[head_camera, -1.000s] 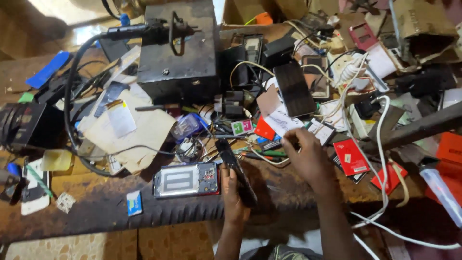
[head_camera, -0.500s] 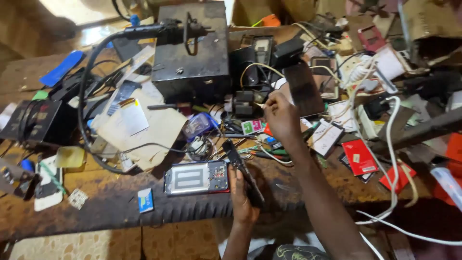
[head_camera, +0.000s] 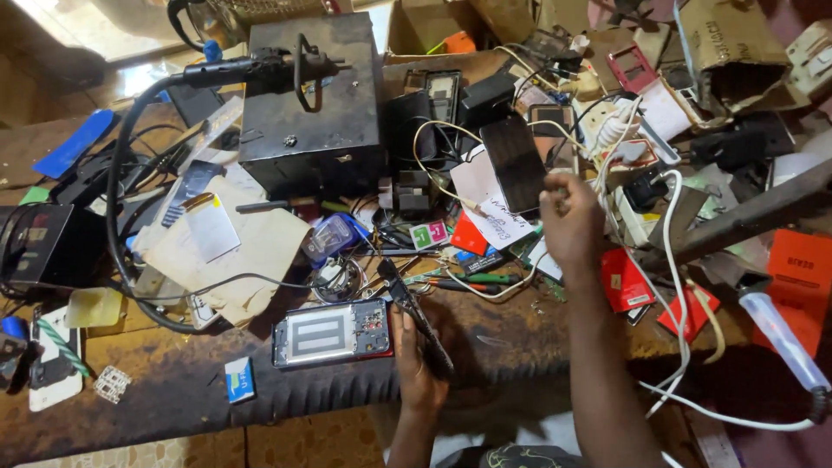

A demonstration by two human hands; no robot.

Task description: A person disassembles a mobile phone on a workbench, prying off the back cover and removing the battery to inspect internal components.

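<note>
Dark phone screen [head_camera: 513, 163] leans mid-bench; red packets [head_camera: 626, 282] at right; orange box [head_camera: 801, 269] far right.

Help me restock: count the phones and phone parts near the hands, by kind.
Opened phones lying on the bench: 1
Dark phone held edge-on in left hand: 1
Dark screen panels by right hand: 1
Total: 3

A phone repair workshop is showing here: an opened phone [head_camera: 331, 333] is lying at bottom centre, cables [head_camera: 672, 260] and parts are crowding the scorched bench [head_camera: 173, 390].
</note>
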